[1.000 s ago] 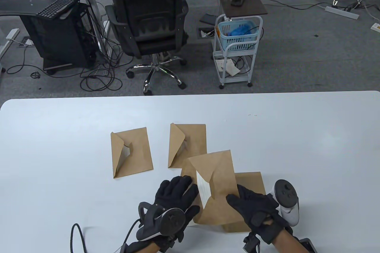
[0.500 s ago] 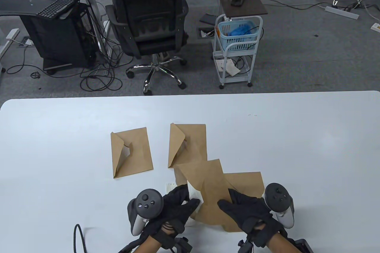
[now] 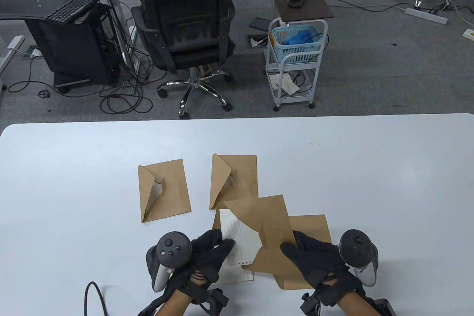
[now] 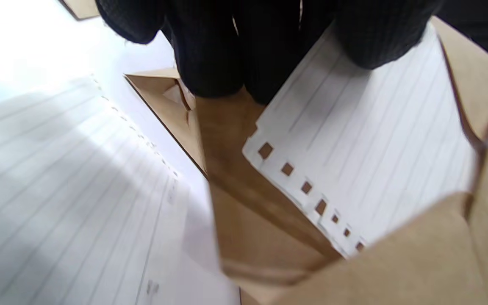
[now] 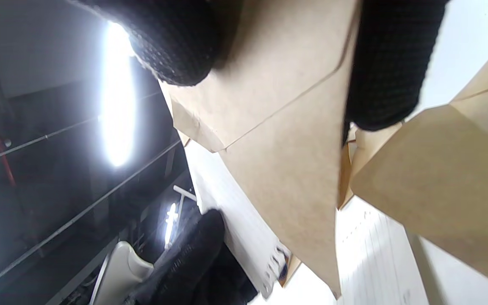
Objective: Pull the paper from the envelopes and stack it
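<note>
My right hand grips a brown envelope by its right edge and holds it lifted above the table near the front. My left hand pinches a lined white sheet that sticks halfway out of the envelope's open left side. In the left wrist view the fingers pinch the sheet, which has punched holes along one edge. In the right wrist view the fingers clamp the envelope. Another lined sheet lies flat on the table under the held one.
Another brown envelope lies under the held one. Two more envelopes with open flaps lie further back, one at centre left and one at the centre. The white table stretches right and left.
The left hand has pulled the lined sheet leftward, further out of the envelope. The right hand has kept hold of the envelope and shifted slightly right.
</note>
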Tool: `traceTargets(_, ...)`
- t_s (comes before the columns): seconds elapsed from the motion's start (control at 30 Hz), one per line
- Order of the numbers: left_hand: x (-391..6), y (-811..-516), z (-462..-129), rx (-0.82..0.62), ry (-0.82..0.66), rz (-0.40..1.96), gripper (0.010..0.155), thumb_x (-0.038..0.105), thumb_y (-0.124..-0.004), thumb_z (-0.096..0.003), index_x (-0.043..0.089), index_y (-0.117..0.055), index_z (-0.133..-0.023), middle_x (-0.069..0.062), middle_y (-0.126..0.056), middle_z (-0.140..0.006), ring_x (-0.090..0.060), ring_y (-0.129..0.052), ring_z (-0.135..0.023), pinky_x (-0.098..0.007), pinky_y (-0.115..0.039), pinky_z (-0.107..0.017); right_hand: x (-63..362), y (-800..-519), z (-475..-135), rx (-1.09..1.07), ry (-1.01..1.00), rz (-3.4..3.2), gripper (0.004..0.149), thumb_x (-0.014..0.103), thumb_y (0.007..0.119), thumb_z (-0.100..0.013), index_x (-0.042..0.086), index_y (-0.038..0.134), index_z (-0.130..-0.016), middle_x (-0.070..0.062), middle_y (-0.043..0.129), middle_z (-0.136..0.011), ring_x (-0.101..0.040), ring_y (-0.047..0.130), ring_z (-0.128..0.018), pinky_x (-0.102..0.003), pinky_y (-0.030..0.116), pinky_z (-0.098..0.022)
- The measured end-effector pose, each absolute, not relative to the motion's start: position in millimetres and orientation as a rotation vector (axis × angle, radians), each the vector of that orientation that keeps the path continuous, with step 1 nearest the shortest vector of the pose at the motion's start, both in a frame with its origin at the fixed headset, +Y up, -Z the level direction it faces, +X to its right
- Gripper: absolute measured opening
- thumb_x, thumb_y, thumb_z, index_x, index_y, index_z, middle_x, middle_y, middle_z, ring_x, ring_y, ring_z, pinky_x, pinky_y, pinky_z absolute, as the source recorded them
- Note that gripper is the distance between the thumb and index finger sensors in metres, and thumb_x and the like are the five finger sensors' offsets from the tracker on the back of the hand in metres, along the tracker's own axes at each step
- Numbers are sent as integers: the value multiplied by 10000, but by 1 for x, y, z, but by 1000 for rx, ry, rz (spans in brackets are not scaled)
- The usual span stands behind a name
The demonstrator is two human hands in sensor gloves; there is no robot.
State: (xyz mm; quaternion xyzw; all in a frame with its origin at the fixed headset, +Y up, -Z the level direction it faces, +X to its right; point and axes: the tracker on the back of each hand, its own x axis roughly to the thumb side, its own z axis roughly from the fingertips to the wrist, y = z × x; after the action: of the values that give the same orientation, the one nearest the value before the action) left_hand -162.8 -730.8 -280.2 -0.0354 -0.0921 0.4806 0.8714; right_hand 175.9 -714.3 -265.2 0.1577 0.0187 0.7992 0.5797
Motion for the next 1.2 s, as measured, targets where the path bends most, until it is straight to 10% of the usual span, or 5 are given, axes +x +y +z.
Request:
traceTargets(0.47, -198, -726, -293, 36, -66, 899, 434, 358, -821, -496, 266, -792, -919, 41, -1001, -651, -237, -1057, -597, -549, -724, -616, 240, -698, -279, 151, -180, 1791, 400, 328, 792, -530, 169, 823, -895, -121, 991, -724, -278, 1090, -493, -399, 919, -368)
traceTargets(0.87, -174, -734, -293, -183, -148, 614, 780, 317, -790, -502, 171, -284, -1078, 44, -982, -664, -238, -1068, -574, -544, -739, -597, 251, -699, -280, 104, -194, 1760, 403, 327, 786, -534, 160, 815, -900, -124, 985, -729, -279, 1087, -498, -398, 916, -373)
traceTargets(1.03, -168, -739, -292, -186, -157, 533, 713, 305, -800, -506, 426, -369, -1060, 31, -1012, -630, -242, -1084, -531, -540, -756, -575, 248, -699, -280, 116, -184, 1778, 404, 326, 787, -533, 158, 816, -900, -126, 987, -728, -282, 1086, -499, -400, 916, -373)
traceTargets(1.2, -156, -746, -293, -221, -162, 289, 502, 305, -815, -504, 258, -750, -999, 20, -1038, -606, -248, -1085, -527, -542, -750, -579, 247, -700, -280, 116, -180, 1785, 406, 326, 788, -532, 156, 815, -900, -128, 987, -727, -282, 1086, -499, -400, 916, -373)
